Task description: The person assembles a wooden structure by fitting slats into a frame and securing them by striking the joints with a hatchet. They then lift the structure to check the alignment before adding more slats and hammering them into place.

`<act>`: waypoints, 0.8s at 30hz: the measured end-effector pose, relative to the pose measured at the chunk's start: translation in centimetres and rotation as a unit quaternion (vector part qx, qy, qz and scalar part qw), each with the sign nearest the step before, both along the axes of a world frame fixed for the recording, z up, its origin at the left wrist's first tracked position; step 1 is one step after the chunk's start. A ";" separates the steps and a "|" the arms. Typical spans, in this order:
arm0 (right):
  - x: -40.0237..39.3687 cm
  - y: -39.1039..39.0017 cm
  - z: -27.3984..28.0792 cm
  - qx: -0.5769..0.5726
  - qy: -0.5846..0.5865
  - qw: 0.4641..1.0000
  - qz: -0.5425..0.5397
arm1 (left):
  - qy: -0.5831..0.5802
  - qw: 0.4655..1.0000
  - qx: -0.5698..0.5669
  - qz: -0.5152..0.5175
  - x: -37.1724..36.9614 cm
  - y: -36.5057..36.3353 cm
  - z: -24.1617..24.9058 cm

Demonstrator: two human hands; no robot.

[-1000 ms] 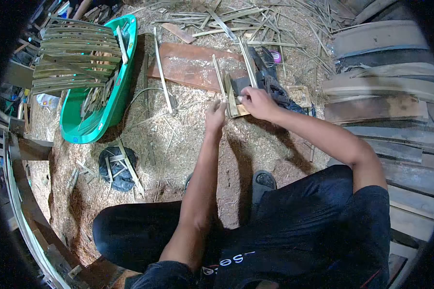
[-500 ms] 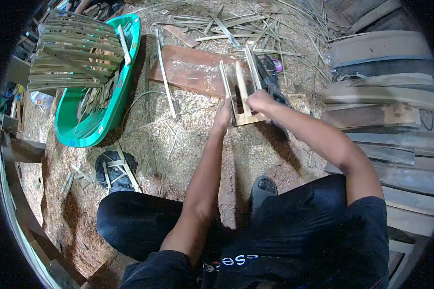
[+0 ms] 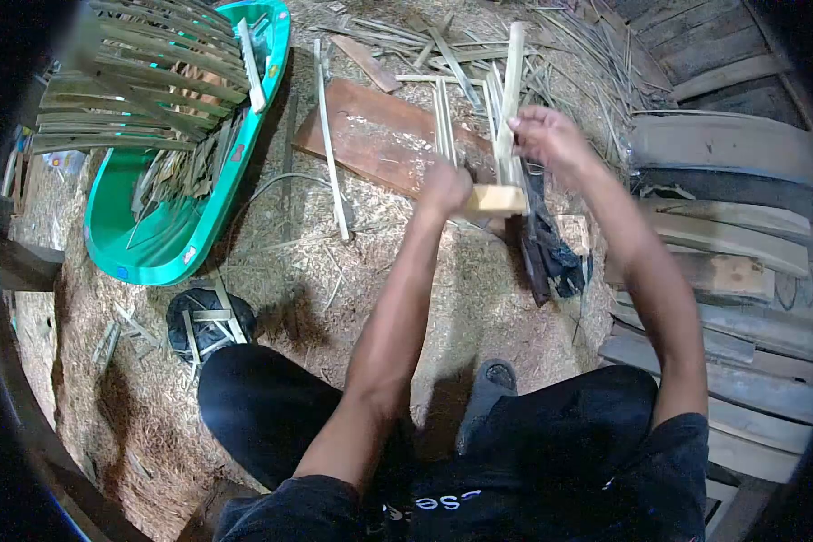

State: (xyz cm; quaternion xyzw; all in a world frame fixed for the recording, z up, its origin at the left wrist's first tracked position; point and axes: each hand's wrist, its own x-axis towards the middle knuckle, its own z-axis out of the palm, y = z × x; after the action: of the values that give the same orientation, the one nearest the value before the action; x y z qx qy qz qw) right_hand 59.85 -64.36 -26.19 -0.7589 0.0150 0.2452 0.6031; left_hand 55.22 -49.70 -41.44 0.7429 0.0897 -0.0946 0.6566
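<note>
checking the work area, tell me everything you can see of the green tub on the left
The green tub is a long, boat-shaped basin, plastic by its look, with a rolled rim and a small sticker on its side. It rests slightly tilted on the straw-littered ground, left of the reddish board. Curved bamboo slats are piled across its far end, loose strips lie inside, and one pale stick leans on the rim. Neither hand touches it.

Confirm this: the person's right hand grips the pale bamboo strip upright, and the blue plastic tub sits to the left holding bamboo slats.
Wrong in one respect: the plastic tub is green, not blue, as the head view shows. The right hand does grip the pale bamboo strip upright, and the tub holds bamboo slats.
</note>
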 end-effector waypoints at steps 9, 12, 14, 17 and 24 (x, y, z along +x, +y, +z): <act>5.2 3.3 -4.9 -0.038 0.013 0.997 0.067 | 0.083 0.989 0.087 -0.085 8.3 3.9 -9.5; 6.0 3.2 -8.3 -0.021 0.039 0.997 0.070 | 0.048 0.987 0.122 -0.093 6.7 6.2 -4.7; 6.3 3.1 -9.5 0.020 0.047 0.995 0.080 | 0.075 0.982 0.155 -0.073 7.7 8.4 -4.0; 7.7 2.9 -12.5 0.035 0.065 0.986 0.152 | 0.083 0.967 0.226 -0.090 7.5 11.7 -0.8; 7.1 3.2 -12.9 -0.018 0.033 0.979 0.203 | -0.112 0.760 0.530 -0.360 3.9 15.9 6.5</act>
State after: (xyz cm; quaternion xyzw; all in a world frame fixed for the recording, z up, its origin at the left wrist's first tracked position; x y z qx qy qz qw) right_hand 66.99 -61.11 -39.09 -0.7486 -0.1150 0.3866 0.5263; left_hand 59.16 -33.80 -34.94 0.9551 -0.2227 -0.1775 0.0814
